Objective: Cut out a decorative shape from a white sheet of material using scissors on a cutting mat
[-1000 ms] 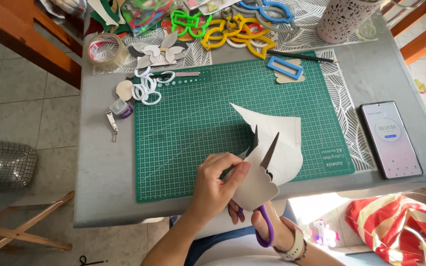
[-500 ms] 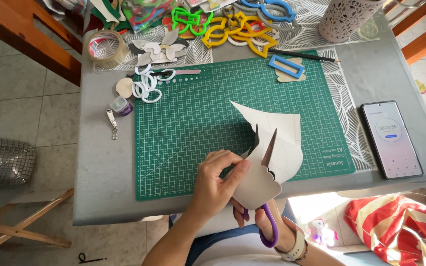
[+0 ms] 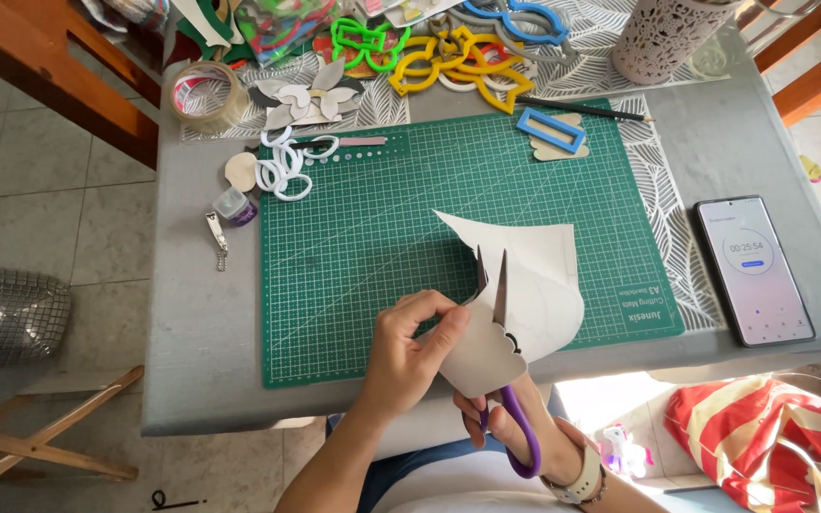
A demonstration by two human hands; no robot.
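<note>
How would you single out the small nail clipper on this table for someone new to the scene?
Start at the green cutting mat and move off its left edge onto the grey tabletop. The nail clipper lies there, below a tiny purple-lidded jar: the only metal item, trailing a short chain.

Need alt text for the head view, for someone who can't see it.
Over a green cutting mat, the left hand holds a white sheet while the right hand cuts it with purple-handled scissors. A phone lies to the right, coloured stencils along the far edge.
</note>
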